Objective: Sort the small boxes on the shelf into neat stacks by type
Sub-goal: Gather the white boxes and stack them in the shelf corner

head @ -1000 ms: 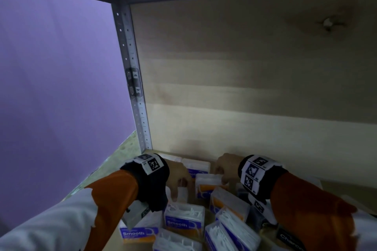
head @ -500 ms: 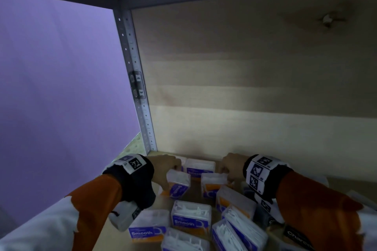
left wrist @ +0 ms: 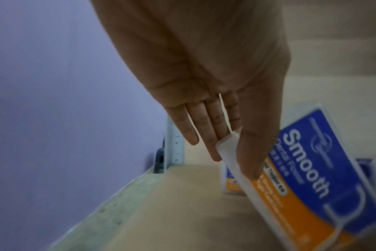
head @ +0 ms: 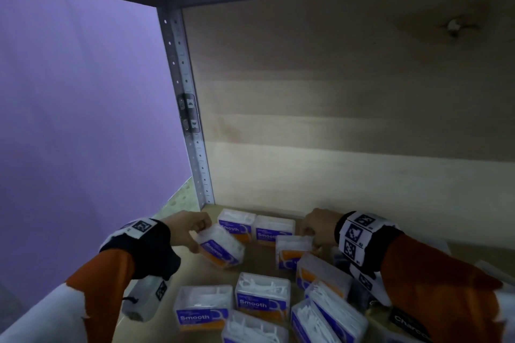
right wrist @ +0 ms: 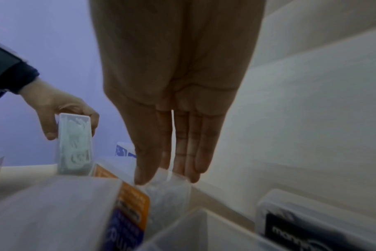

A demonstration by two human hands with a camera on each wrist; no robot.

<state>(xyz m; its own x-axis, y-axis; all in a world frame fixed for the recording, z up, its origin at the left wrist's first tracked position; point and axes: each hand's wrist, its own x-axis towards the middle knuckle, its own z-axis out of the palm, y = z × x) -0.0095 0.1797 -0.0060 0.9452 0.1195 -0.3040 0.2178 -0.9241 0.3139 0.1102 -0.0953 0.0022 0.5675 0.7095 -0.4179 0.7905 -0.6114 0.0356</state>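
Observation:
Several clear boxes of floss picks with blue and orange "Smooth" labels lie on the wooden shelf. My left hand pinches one Smooth box between thumb and fingers and holds it tilted above the shelf's back left. The label of this held box shows in the left wrist view, and the held box shows end-on in the right wrist view. My right hand pinches the top of an upright Smooth box near the back wall, thumb on one side and fingers on the other. Two Smooth boxes stand side by side at the back.
More Smooth boxes lie jumbled at the front. A black "Charcoal" box sits at the right under my forearm. A metal upright marks the back left corner, with a purple wall beyond it. The wooden back panel closes the rear.
My left hand has picked a Smooth box out of the pile and carried it up and to the left, tilting it. My right hand has stayed on the upright box.

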